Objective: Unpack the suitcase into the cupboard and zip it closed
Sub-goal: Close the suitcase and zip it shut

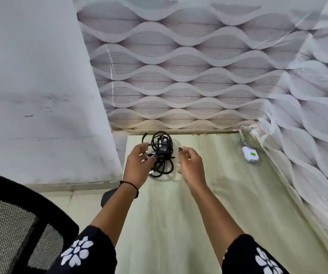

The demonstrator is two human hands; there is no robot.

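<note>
Both hands hover over a bundled laptop-style power adapter [162, 148] on a pale green shelf surface [179, 224]. The left hand [139, 161] has its fingers spread loose, thumb tip touching the black cable [166, 169] looped around the brick. The right hand [189, 165], fingers relaxed and lightly curled, holds nothing just beside the bundle. Neither hand clearly grips it, so the adapter seems to lie under its own weight, pushed towards the back edge, probably to leave room nearer the person for more items.

Well off to the right hand's side, a white charger [249, 154] with a green dot lies against the wave-patterned lining [179, 76], likewise tucked to the edge. This lining wraps the back and right side (the space is likely the cupboard). A mesh-backed chair [11, 224] stands beyond the left forearm. The suitcase is out of view.
</note>
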